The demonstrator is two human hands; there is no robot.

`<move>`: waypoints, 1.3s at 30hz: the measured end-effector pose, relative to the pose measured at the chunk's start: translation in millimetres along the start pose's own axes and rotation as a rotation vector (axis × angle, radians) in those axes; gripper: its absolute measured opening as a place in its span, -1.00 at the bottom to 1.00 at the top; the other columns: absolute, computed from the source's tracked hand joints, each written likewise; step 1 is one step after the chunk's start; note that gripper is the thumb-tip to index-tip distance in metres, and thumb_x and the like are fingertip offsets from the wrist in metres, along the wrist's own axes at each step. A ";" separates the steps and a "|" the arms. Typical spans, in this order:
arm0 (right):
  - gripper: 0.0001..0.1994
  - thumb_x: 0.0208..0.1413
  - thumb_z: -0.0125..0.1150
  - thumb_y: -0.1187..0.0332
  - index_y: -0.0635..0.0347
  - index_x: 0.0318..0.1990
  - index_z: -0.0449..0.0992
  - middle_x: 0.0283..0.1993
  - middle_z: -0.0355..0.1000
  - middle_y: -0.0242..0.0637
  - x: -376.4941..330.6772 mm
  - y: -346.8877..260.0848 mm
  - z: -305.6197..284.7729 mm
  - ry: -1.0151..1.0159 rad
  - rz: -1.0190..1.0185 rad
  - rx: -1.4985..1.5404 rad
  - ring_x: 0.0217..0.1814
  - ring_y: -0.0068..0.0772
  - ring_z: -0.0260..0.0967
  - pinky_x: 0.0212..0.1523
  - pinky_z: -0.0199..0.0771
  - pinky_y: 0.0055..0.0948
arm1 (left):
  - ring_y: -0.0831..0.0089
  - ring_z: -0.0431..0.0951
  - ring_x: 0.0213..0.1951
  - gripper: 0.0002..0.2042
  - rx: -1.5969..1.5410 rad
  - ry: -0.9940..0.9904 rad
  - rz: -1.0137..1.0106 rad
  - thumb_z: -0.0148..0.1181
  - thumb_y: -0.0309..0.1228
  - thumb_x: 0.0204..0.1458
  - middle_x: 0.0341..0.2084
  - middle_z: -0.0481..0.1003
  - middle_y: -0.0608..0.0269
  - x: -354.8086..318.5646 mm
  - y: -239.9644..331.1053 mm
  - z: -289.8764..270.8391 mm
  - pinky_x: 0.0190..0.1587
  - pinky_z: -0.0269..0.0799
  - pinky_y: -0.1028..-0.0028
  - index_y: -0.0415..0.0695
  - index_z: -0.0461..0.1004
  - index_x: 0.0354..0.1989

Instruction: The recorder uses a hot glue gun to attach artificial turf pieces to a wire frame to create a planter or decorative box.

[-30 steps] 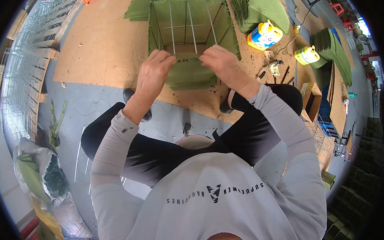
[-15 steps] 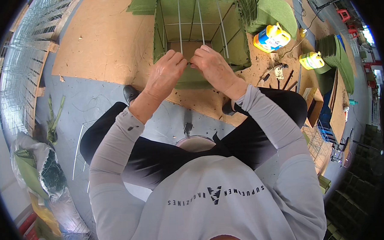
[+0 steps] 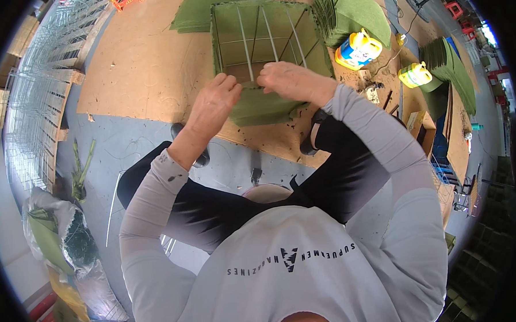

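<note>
A box of green felt with a wire frame stands in front of me. Pale metal wires span its open top from the far rim to the near one. At the near rim, my left hand pinches the felt edge with closed fingers, left of the middle. My right hand is closed on the same edge a little to the right, back of the hand up. A short strip of rim shows between the two hands. The fingertips are partly hidden, so anything small in them cannot be made out.
Under the box lies brown cardboard. Stacked green felt sheets stand at the right, beside two yellow jugs. More felt sheets lie behind. Wire panels lean at the left, above a plastic bag.
Both hands stay at the near rim but have moved slightly apart. My right hand has turned flatter, with its elbow farther out. The near felt side shows more.
</note>
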State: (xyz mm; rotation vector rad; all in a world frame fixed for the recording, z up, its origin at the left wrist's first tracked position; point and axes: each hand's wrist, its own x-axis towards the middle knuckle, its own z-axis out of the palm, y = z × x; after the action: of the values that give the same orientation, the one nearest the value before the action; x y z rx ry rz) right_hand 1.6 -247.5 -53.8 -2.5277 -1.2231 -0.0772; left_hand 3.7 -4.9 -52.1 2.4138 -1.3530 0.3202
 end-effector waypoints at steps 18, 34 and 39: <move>-0.96 -0.04 0.16 0.44 0.18 -0.44 0.49 -0.32 0.31 -0.30 -42.7 -46.4 14.1 0.213 0.127 -0.094 -0.15 -0.28 0.32 -0.09 0.42 -0.39 | 0.14 0.50 -0.25 -0.95 -0.150 -0.112 -0.090 0.23 -0.52 -0.09 -0.48 0.45 0.12 21.0 46.8 35.1 -0.21 0.43 0.23 -0.21 0.51 -0.52; -0.81 -0.08 0.16 0.47 0.27 -0.24 0.50 -0.21 0.37 -0.26 -41.3 -76.8 24.8 0.425 0.109 -0.081 -0.09 -0.25 0.37 -0.07 0.43 -0.33 | 0.24 0.52 -0.25 -0.73 -0.084 0.047 0.168 0.23 -0.56 -0.17 -0.29 0.49 0.18 -29.3 15.0 -4.2 -0.24 0.50 0.36 -0.25 0.52 -0.21; -0.78 -0.11 0.15 0.49 0.31 -0.24 0.49 -0.22 0.35 -0.26 -32.8 -76.1 35.4 0.446 0.127 -0.088 -0.11 -0.24 0.35 -0.08 0.42 -0.35 | 0.29 0.48 -0.22 -0.72 -0.086 0.076 0.247 0.17 -0.56 -0.20 -0.28 0.45 0.22 -20.6 11.7 5.1 -0.23 0.49 0.39 -0.27 0.50 -0.22</move>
State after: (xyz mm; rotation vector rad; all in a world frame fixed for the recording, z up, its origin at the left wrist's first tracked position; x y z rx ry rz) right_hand -81.1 -217.1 -72.9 -2.4661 -0.8971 -0.6387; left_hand -16.8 3.3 -61.9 2.1454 -1.5977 0.4036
